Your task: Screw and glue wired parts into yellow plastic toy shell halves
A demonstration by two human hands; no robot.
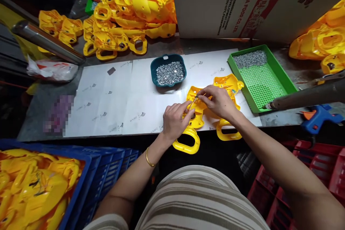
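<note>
Fingers (207, 91) of our right hand (217, 101): pinched together on a thin wire (192, 103). Left hand (174, 120): closure unclear, at the shell (198, 108), seemingly steadying it. Shell: nearer us than the bowl (153, 70), rightward. Bowl: metal bits (170, 73), presumably for our reach.

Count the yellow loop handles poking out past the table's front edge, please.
2. One yellow handle is by the left hand; the other handle is below the right hand. Any behind the forearms would be hidden.
</note>
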